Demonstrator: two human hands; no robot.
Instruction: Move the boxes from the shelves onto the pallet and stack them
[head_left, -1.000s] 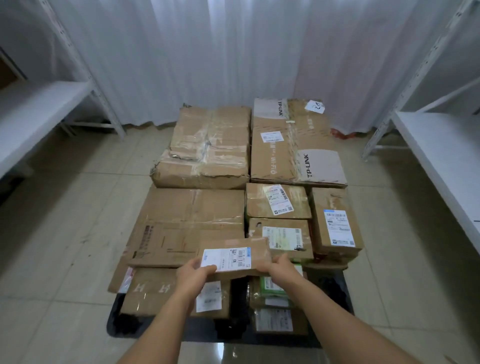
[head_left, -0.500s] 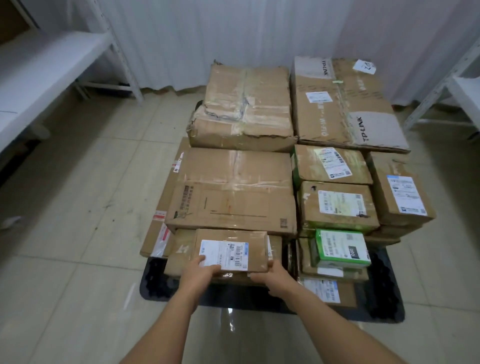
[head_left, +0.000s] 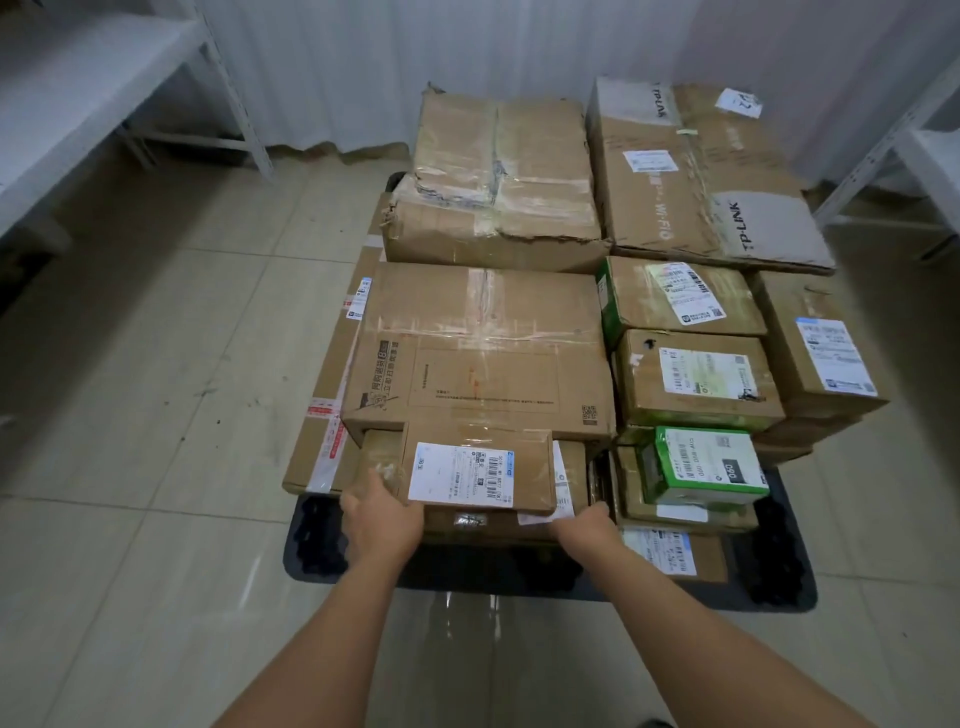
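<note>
Head view: left hand (head_left: 382, 517) and right hand (head_left: 584, 527) are grasping the small box (head_left: 478, 470) by its ends, near the pallet's (head_left: 779, 577) front edge, atop other boxes.

Black pallet (head_left: 789, 571) on tiled floor (head_left: 156, 415), laden with cardboard boxes (head_left: 483, 353).

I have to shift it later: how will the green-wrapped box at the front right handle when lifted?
The green-wrapped box looks small, so probably light. Its glossy wrap may be slippery. It sits tilted on the brown box below, so a push could slide it off rather than tip it.
</note>
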